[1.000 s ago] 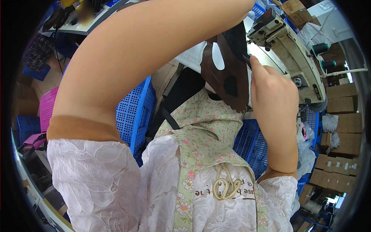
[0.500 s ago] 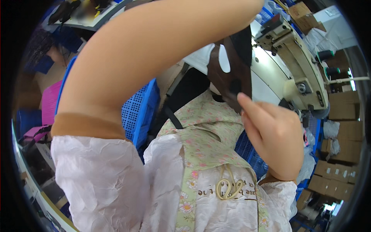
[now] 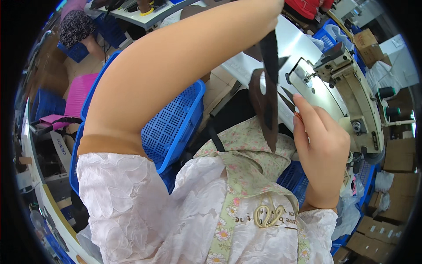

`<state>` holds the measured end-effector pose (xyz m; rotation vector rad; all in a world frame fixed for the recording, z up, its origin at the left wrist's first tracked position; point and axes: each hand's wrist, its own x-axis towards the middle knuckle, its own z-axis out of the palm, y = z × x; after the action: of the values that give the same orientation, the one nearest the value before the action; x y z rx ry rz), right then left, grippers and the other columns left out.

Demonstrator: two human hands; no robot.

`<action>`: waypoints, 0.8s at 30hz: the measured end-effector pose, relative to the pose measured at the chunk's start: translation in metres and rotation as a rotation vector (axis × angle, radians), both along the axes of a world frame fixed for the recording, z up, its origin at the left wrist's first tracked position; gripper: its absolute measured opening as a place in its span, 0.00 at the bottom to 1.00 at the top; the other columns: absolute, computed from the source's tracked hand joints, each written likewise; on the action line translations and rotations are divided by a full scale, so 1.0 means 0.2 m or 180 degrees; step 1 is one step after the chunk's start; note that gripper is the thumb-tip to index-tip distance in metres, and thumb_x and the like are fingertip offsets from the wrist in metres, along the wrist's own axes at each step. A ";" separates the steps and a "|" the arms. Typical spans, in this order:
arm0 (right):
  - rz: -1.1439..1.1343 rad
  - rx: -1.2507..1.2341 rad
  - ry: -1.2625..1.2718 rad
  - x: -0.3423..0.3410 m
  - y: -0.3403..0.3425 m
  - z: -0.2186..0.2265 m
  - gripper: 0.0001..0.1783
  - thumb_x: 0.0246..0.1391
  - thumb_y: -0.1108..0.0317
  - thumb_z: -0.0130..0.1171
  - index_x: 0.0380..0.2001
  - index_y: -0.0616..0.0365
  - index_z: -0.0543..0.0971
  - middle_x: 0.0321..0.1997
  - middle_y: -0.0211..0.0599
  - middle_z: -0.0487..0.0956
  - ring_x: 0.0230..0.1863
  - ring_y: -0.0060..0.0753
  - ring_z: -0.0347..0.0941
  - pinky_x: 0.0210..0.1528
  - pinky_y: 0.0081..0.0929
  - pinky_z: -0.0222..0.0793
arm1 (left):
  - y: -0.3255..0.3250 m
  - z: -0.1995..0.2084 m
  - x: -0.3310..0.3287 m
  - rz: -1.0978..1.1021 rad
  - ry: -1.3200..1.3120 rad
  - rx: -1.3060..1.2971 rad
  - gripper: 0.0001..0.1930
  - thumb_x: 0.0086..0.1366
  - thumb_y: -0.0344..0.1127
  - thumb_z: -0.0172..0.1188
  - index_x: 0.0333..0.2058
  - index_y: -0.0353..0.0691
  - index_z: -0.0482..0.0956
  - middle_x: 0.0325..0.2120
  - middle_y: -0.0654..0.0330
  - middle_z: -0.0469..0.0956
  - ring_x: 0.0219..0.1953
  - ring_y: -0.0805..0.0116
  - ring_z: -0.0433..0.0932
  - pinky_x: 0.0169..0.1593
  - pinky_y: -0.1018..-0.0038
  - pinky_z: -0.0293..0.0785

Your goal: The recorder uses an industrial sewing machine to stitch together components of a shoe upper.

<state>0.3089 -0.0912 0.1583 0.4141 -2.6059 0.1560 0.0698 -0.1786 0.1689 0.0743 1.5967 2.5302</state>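
Observation:
Raised across the top of the head view, my left hand [image 3: 271, 15] is cut by the upper edge, its fingers mostly hidden. From it hangs a dark brown and black flat piece [image 3: 268, 119], seemingly leather or cloth, with cut-out holes and a pointed lower end. A second dark pointed flap sticks out to its right. My right hand [image 3: 324, 136] is closed around small scissors [image 3: 288, 102], whose thin blades are spread and point up and left. The blades are close to the right edge of the hanging piece; I cannot tell if they touch it.
A pale sewing machine [image 3: 351, 92] with dark thread spools [image 3: 387, 92] stands on the white table [image 3: 246, 68] at right. Blue perforated baskets [image 3: 176, 119] are at left beside a pink chair [image 3: 83, 97]. Cardboard boxes [image 3: 398, 185] stack far right. Other people are at the top.
My right hand has moved away from the brown piece, to the right and slightly down, and the scissor blades now show. The piece hangs narrower and turned. The whole view has shifted.

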 end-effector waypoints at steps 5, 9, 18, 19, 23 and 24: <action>-0.0189 0.0459 -0.0027 -0.01 0.02 -0.01 0.22 0.43 0.76 0.59 0.47 0.61 0.79 0.27 0.36 0.73 0.25 0.37 0.73 0.26 0.32 0.68 | 0.08 -0.02 0.02 0.0174 0.0051 0.0164 0.13 0.69 0.35 0.38 0.39 0.46 0.74 0.28 0.60 0.71 0.29 0.67 0.67 0.32 0.68 0.64; -0.0342 0.0526 -0.0137 -0.04 0.00 -0.01 0.18 0.49 0.77 0.61 0.46 0.58 0.81 0.29 0.38 0.78 0.27 0.42 0.75 0.28 0.35 0.68 | 0.12 -0.04 -0.05 0.0191 -0.0087 0.0107 0.13 0.71 0.37 0.38 0.36 0.43 0.74 0.27 0.59 0.70 0.28 0.68 0.67 0.31 0.68 0.63; -0.0621 0.1073 -0.0129 -0.08 0.04 -0.01 0.20 0.48 0.76 0.58 0.47 0.62 0.79 0.29 0.41 0.78 0.27 0.42 0.76 0.29 0.35 0.71 | 0.21 -0.02 -0.01 0.0613 0.0217 -0.0538 0.18 0.70 0.36 0.39 0.47 0.34 0.76 0.40 0.46 0.78 0.38 0.58 0.76 0.41 0.64 0.70; -0.0673 0.1035 -0.0053 -0.09 0.04 -0.01 0.16 0.52 0.75 0.59 0.46 0.59 0.81 0.27 0.41 0.78 0.25 0.45 0.75 0.28 0.38 0.69 | 0.21 -0.02 -0.01 0.0659 0.0324 -0.0714 0.18 0.70 0.36 0.39 0.47 0.33 0.76 0.41 0.46 0.78 0.39 0.58 0.77 0.42 0.64 0.71; -0.0715 0.1094 -0.0091 -0.09 0.06 -0.02 0.16 0.53 0.75 0.59 0.46 0.59 0.81 0.27 0.41 0.78 0.25 0.45 0.75 0.29 0.38 0.69 | 0.22 -0.02 0.01 0.0588 0.0233 -0.0518 0.18 0.69 0.35 0.40 0.46 0.32 0.75 0.42 0.45 0.78 0.40 0.57 0.77 0.42 0.64 0.71; -0.0727 0.1102 -0.0119 -0.09 0.06 -0.02 0.16 0.52 0.75 0.59 0.46 0.59 0.81 0.27 0.41 0.78 0.25 0.46 0.75 0.29 0.38 0.69 | 0.21 -0.02 0.04 0.0539 0.0255 -0.0484 0.18 0.69 0.36 0.40 0.46 0.32 0.76 0.41 0.44 0.78 0.40 0.56 0.77 0.42 0.64 0.71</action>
<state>0.2905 -0.0792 0.1539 0.2274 -2.6957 -0.3719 0.0778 -0.1357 0.1650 0.0245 1.8964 2.5466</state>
